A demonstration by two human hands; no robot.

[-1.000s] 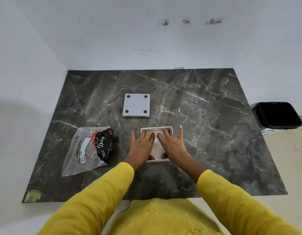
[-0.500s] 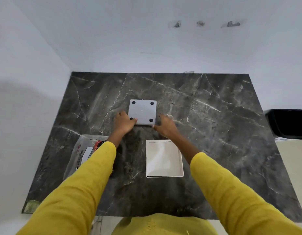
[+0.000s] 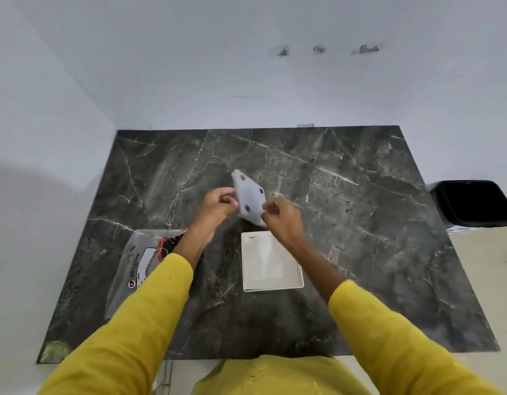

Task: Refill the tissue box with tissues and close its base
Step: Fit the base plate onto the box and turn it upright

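The white tissue box lies on the dark marble table with its open underside up, and white tissues fill it. Its grey square base, with black round feet, is lifted off the table and tilted, blurred by motion. My left hand pinches the base's left edge. My right hand grips its right lower edge, just above the box's far rim. Both hands are between the box and the table's middle.
A clear plastic tissue wrapper with red and black print lies left of the box, partly under my left sleeve. A black bin stands on the floor beyond the table's right edge. White walls bound the table behind and left.
My hands left the box, reached to the grey base farther back, and have now picked it up and tilted it above the table.
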